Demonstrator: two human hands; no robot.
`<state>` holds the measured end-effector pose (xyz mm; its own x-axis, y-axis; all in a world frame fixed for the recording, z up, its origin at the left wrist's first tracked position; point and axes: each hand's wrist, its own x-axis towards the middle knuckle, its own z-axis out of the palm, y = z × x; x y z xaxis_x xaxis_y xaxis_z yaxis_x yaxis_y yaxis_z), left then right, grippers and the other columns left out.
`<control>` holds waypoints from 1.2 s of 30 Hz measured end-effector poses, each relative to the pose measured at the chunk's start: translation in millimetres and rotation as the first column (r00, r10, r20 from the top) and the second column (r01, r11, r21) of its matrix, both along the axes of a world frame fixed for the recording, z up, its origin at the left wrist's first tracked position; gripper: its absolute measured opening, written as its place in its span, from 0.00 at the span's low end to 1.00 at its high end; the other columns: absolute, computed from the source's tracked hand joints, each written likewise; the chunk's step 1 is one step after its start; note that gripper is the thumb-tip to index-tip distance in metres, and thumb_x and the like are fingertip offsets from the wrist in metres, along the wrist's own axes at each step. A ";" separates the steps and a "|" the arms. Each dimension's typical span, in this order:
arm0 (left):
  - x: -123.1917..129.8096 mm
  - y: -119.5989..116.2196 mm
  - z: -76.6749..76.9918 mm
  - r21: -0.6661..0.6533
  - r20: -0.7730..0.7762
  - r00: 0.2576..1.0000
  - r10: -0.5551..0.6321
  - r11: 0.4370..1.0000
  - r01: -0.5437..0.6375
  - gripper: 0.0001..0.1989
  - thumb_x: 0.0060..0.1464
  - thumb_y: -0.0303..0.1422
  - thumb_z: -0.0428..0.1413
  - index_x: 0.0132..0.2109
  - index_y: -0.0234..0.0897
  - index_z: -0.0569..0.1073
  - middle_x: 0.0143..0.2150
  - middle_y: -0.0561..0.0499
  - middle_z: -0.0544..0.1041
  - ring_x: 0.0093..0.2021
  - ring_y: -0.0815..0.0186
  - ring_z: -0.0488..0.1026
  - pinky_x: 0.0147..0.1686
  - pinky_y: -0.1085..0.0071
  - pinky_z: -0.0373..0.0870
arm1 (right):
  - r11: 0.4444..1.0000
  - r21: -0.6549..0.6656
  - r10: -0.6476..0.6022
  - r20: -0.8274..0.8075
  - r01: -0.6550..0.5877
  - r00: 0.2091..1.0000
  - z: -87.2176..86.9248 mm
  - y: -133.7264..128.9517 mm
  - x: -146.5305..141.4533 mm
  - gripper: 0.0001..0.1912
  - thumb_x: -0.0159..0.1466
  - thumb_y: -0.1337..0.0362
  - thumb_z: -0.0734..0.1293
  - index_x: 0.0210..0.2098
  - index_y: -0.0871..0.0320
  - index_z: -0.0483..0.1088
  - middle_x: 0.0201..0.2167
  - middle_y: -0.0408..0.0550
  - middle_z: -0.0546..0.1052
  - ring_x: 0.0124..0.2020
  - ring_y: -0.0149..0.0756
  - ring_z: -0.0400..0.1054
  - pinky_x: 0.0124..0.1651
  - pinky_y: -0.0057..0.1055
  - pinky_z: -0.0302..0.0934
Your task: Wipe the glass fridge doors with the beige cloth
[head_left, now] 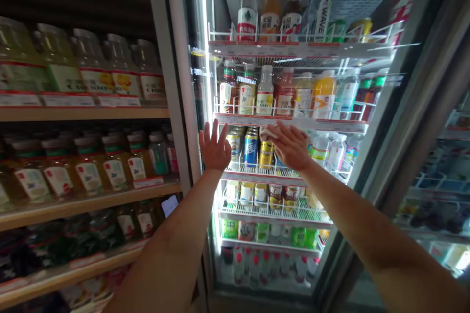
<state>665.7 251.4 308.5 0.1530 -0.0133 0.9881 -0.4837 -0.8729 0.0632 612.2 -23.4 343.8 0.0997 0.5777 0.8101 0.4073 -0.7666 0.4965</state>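
Cooler front, seen from just behind the person. A crumpled white cloth [270, 133] sits under the fingers of the right hand [292, 146], narrowly gathered against what appears to be the cooler's glass door [316, 239], level with the top of a row of cans. The left hand [215, 146] is open, fingers spread wide, and holds nothing; it is raised near the door's edge, and whether its palm touches the glass cannot be told. Just beyond the cloth are a gold can [266, 155] and a blue can [251, 147] on a white wire rack [257, 168], with bottled drinks on the racks above and below. To the left, bottles [113, 166] stand on a wooden shelf [84, 113]. Risks: the loosely gathered cloth could slip from the fingers if pressure on it eases. If the door is unlatched, pressure could shift it; if it is open, a hand could knock the cans from the rack.
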 end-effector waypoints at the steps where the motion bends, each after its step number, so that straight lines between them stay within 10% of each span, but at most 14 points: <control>1: -0.4 -0.3 0.4 -0.002 0.002 1.000 0.003 1.000 -0.003 0.28 0.65 0.33 0.47 0.70 0.43 0.65 0.75 0.49 0.56 0.77 0.53 0.43 0.74 0.47 0.42 | 0.985 0.169 -0.045 0.035 0.038 0.998 4.1 2.9 1.3 0.28 0.72 0.69 0.59 0.69 0.43 0.60 0.70 0.39 0.64 0.74 0.46 0.51 0.70 0.55 0.55; 5: -2.1 -1.4 1.3 -0.009 -0.006 1.000 0.006 1.000 -0.006 0.28 0.64 0.33 0.49 0.70 0.44 0.65 0.75 0.49 0.56 0.77 0.53 0.43 0.74 0.47 0.43 | 0.919 0.380 -0.114 -0.003 0.107 0.993 -15.3 37.2 5.1 0.28 0.71 0.67 0.58 0.70 0.50 0.60 0.73 0.44 0.58 0.76 0.50 0.44 0.71 0.57 0.53; 8: -2.5 -1.7 1.2 -0.017 -0.020 1.000 0.001 1.000 -0.001 0.28 0.64 0.34 0.48 0.70 0.45 0.65 0.75 0.49 0.56 0.77 0.53 0.44 0.74 0.47 0.42 | 0.998 0.031 -0.057 -0.164 0.063 0.985 -47.4 60.1 3.8 0.28 0.71 0.69 0.59 0.69 0.47 0.62 0.72 0.39 0.59 0.75 0.42 0.46 0.73 0.48 0.53; 12: -1.7 -1.7 1.1 -0.019 -0.024 1.000 -0.006 1.000 0.005 0.28 0.65 0.33 0.48 0.71 0.45 0.64 0.75 0.50 0.55 0.77 0.54 0.43 0.74 0.47 0.42 | 0.960 -0.275 -0.015 -0.217 -0.047 0.976 -52.3 41.5 -0.2 0.25 0.72 0.68 0.61 0.66 0.44 0.65 0.70 0.35 0.63 0.73 0.35 0.53 0.70 0.42 0.56; 17: -0.3 -1.8 1.6 -0.028 -0.016 1.000 -0.024 0.999 0.024 0.28 0.64 0.33 0.49 0.70 0.44 0.65 0.75 0.49 0.56 0.77 0.52 0.44 0.74 0.46 0.41 | 0.994 0.094 -0.064 0.053 0.059 0.997 -13.9 -34.6 -8.8 0.28 0.71 0.68 0.61 0.68 0.42 0.61 0.69 0.40 0.65 0.73 0.44 0.53 0.70 0.52 0.55; 21: -0.2 -2.1 1.7 -0.024 -0.018 1.000 -0.021 1.000 0.020 0.28 0.64 0.34 0.47 0.71 0.46 0.64 0.75 0.50 0.54 0.77 0.54 0.43 0.74 0.46 0.41 | 0.923 0.377 -0.151 0.163 0.080 0.975 -26.5 -69.5 -16.5 0.31 0.70 0.69 0.61 0.71 0.46 0.58 0.71 0.48 0.61 0.74 0.51 0.50 0.68 0.57 0.55; 26: -0.3 -2.9 1.7 -0.052 -0.039 0.998 -0.058 0.997 0.055 0.28 0.65 0.36 0.49 0.70 0.45 0.64 0.75 0.49 0.55 0.77 0.53 0.43 0.74 0.47 0.38 | 0.989 -0.151 -0.020 -0.116 0.003 0.993 -75.5 -72.4 -25.8 0.27 0.70 0.69 0.63 0.66 0.44 0.65 0.66 0.39 0.70 0.71 0.38 0.58 0.70 0.43 0.55; 29: 0.6 -3.1 1.7 -0.041 -0.024 0.998 -0.057 0.998 0.055 0.28 0.65 0.37 0.49 0.70 0.42 0.65 0.75 0.47 0.55 0.77 0.52 0.43 0.74 0.48 0.37 | 0.963 -0.268 -0.038 -0.111 0.007 0.993 -68.0 -84.4 -29.6 0.22 0.72 0.68 0.62 0.63 0.44 0.68 0.65 0.36 0.71 0.69 0.33 0.60 0.72 0.38 0.52; 33: 2.8 -2.4 1.5 -0.013 0.018 1.000 -0.006 1.000 0.007 0.29 0.63 0.34 0.49 0.70 0.41 0.65 0.75 0.46 0.56 0.77 0.52 0.44 0.73 0.47 0.41 | 0.973 0.165 -0.180 0.098 0.162 0.979 -25.7 -120.5 -26.8 0.22 0.72 0.68 0.60 0.64 0.50 0.68 0.68 0.46 0.67 0.74 0.44 0.52 0.73 0.51 0.49; 36: 4.5 -2.0 0.8 0.001 0.034 0.999 -0.008 1.000 0.008 0.29 0.63 0.33 0.49 0.70 0.40 0.64 0.75 0.45 0.55 0.77 0.53 0.43 0.73 0.49 0.40 | 0.841 0.523 -0.283 0.206 0.139 0.937 -14.8 -139.9 -20.3 0.26 0.72 0.68 0.55 0.68 0.57 0.63 0.71 0.55 0.63 0.75 0.50 0.48 0.70 0.58 0.54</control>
<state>670.2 249.4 309.2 0.1196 -0.0149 0.9927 -0.4924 -0.8691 0.0463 592.0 -163.3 329.0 -0.0867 0.0840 0.9927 0.1151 -0.9889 0.0938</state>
